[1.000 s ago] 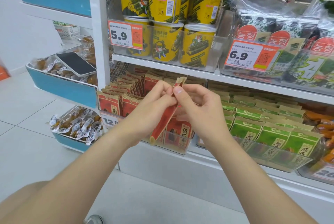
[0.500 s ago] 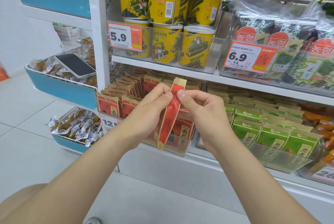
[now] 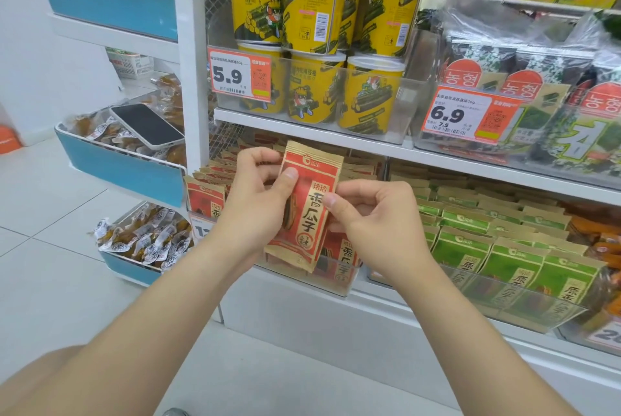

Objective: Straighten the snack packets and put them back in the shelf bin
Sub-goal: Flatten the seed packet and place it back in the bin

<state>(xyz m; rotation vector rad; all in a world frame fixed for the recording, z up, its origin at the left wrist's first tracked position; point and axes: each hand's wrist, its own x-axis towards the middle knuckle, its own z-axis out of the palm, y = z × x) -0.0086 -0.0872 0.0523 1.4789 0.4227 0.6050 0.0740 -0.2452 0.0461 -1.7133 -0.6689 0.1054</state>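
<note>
Turned the red packet from edge-on to face-on since half a second earlier, printed front toward the camera. Held it nearly upright, long axis running top to bottom, top edge up and leaning a little right, bottom edge down and left. Gripped its left side with the left hand, thumb pressed on the front, fingers curled behind. Pinched its right edge at mid-height with the right hand, thumb and curled fingers clamped on it. Held it in the air just in front of the clear bin, before the matching red packets in the bin. Saw green packets standing in the next bin rightward, and a phone lying on snacks at left.
</note>
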